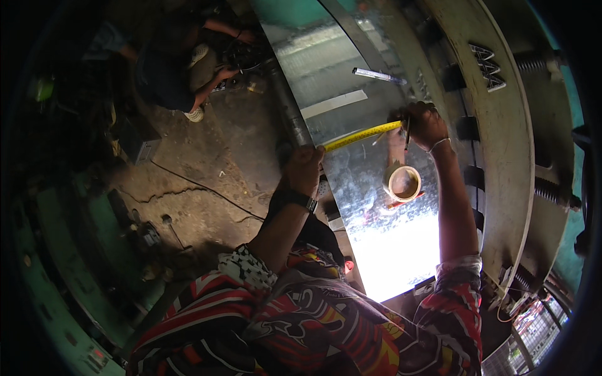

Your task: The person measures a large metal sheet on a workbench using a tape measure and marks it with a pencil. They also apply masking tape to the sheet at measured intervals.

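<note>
A yellow measuring tape [364, 134] stretches across a shiny metal sheet [351, 182] between my two hands. At the sheet's left edge, my left hand [305, 169] is closed on one end of the tape. My right hand [427, 127] grips the other end, its fingers partly in shadow. A slim dark pen-like stick [407, 139] points down from the right hand's fingers. Just below that hand, a roll of tan tape [390, 183] sits on the sheet. Something red and thin [396, 204] lies beside the roll.
A silver marker [378, 76] and a pale flat strip [335, 104] lie farther up the sheet. Along the right runs a large machine beam [501, 156] with threaded bolts. Another person [166, 75] crouches at the upper left. A dark cable [200, 185] crosses the floor.
</note>
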Available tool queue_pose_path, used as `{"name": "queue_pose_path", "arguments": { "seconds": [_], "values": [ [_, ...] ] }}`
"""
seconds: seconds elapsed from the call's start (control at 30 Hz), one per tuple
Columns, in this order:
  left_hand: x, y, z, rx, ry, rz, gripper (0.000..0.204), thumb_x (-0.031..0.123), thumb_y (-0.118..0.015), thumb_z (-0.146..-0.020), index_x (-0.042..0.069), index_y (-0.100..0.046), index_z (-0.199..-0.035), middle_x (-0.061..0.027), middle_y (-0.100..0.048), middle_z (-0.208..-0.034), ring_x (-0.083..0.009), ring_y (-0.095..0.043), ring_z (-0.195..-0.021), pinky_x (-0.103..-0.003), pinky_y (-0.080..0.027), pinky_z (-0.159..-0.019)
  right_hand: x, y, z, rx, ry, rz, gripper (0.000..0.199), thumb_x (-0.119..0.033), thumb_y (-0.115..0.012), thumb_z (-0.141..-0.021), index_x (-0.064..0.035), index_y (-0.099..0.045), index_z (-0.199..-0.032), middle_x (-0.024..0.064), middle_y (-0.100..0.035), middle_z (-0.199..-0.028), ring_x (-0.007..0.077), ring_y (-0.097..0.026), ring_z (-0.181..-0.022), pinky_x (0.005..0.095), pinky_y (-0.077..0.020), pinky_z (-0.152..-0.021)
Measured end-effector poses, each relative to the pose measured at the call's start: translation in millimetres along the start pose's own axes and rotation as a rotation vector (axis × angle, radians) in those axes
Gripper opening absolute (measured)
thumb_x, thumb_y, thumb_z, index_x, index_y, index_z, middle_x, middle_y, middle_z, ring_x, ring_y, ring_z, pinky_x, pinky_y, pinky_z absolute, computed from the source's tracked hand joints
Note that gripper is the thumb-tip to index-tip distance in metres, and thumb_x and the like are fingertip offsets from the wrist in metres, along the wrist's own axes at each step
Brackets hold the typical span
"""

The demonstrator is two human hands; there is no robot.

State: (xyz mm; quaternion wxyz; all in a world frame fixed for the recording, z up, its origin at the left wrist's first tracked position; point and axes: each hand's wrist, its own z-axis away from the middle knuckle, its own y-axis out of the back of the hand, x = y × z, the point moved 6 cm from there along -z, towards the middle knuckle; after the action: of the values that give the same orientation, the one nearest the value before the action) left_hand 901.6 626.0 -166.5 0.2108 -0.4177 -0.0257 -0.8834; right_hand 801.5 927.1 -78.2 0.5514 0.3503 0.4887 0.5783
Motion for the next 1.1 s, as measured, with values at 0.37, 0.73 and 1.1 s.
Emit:
{"name": "queue_pose_path", "arguments": {
  "seconds": [0.37,0.73,1.1],
  "values": [
    [42.5,-34.7,37.4,-0.169,-1.042,-1.138,0.07,0.03,-0.073,-0.092,0.003,-0.043,-0.15,-0.0216,-0.052,-0.144,-0.0346,-0.052,-0.136,-0.051,-0.044,-0.109,11.6,-13.1,-10.5,0.018,-0.195,0.059,0.019,-0.03,-0.058,-0.1,-0.0225,-0.074,-0.104,0.0105,-0.072,-0.112,0.033,-0.071,-0.107,0.0483,-0.0566,-0.09],
    [-41.8,-164.9,68.2,-0.39,-1.056,-1.347,0.084,0.035,-0.06,-0.096,-0.008,-0.025,-0.161,-0.0265,-0.024,-0.167,-0.0393,-0.022,-0.156,-0.062,-0.02,-0.122,16.4,-21.4,-29.8,-0.246,-0.236,0.1,0.029,-0.03,-0.058,-0.1,-0.0222,-0.07,-0.125,0.0062,-0.067,-0.134,0.0309,-0.064,-0.125,0.0475,-0.0546,-0.104],
    [-37.8,-179.4,56.4,-0.224,-1.123,-1.302,0.084,0.043,-0.057,-0.097,-0.006,-0.03,-0.159,-0.0249,-0.032,-0.159,-0.0399,-0.029,-0.145,-0.063,-0.027,-0.116,-25.7,20.1,-10.8,0.408,0.224,0.047,0.021,-0.026,-0.068,-0.096,-0.0127,-0.074,-0.112,0.0096,-0.075,-0.107,0.035,-0.071,-0.101,0.0459,-0.0581,-0.088]
  ]
}}
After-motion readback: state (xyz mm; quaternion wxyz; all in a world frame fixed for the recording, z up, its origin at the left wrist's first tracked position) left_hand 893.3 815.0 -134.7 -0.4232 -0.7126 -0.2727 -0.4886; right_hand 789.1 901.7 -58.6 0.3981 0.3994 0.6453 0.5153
